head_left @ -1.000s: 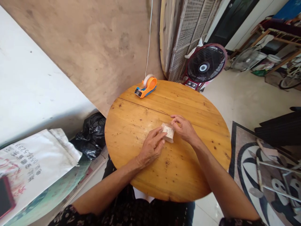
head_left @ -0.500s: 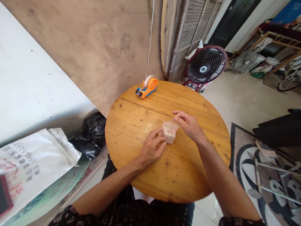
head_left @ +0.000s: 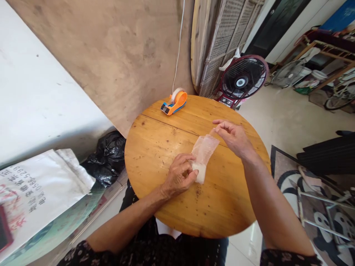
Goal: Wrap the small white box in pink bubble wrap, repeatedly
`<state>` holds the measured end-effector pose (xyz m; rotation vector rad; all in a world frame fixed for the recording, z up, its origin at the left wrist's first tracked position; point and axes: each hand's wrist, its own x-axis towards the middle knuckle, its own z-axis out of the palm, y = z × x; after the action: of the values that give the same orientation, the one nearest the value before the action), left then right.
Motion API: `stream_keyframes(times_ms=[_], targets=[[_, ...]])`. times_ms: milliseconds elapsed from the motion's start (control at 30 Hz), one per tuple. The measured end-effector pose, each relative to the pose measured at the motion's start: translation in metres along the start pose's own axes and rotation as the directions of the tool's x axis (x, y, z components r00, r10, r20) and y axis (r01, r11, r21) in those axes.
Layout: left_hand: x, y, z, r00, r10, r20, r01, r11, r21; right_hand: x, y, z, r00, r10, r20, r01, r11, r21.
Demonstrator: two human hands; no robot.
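Observation:
On the round wooden table [head_left: 155,162], a small whitish bundle [head_left: 199,173] lies inside translucent plastic wrap [head_left: 205,147] that looks like bubble wrap. My left hand [head_left: 181,173] grips the bundle's left side, thumb on the near face and fingers behind. A loose length of the wrap stretches away from the bundle, up and to the right. At its far end my right hand [head_left: 233,136] pinches a narrow clear strip, fingers closed. Whether that strip is tape or a corner of the wrap is hard to tell. What the bundle contains is hidden.
An orange and blue tape dispenser [head_left: 174,103] stands at the table's back edge. Behind the table is a dark red fan [head_left: 240,82]. To the left are a black plastic bag [head_left: 107,157] and a white sack [head_left: 47,184]; a metal-framed folding chair [head_left: 324,210] is at right.
My right hand has moved up and to the right, drawing a longer flap of wrap off the bundle. The bundle has turned and shifted slightly nearer, still in my left hand.

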<state>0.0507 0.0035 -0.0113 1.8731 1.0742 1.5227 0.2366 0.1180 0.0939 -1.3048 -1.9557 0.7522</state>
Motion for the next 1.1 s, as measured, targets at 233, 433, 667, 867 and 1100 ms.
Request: stream_keyframes(times_ms=[233,433,667,867,1100], targets=[[0.0,0.001,-0.002,0.999,-0.045,-0.016,0.045,0.999,0.002,0.023,0.018,-0.004,0.994,-0.005,0.11,0.023,0.986,-0.162],[0.002,0.003,-0.003,0.994,-0.102,-0.033,0.103,0.994,0.022,0.041,0.055,0.008,0.989,0.066,0.132,-0.048,0.989,-0.137],[0.002,0.0,-0.003,0.974,-0.222,-0.032,0.222,0.975,-0.016,0.059,0.087,0.026,0.952,0.303,0.035,-0.305,0.947,0.103],[0.001,-0.005,-0.003,0.962,-0.269,-0.046,0.267,0.962,-0.051,0.044,0.07,0.014,0.969,0.16,-0.188,-0.139,0.983,0.123],[0.025,-0.012,-0.022,0.837,-0.541,0.083,0.545,0.837,-0.037,-0.031,-0.002,0.012,0.996,-0.021,-0.09,-0.007,0.953,-0.302]])
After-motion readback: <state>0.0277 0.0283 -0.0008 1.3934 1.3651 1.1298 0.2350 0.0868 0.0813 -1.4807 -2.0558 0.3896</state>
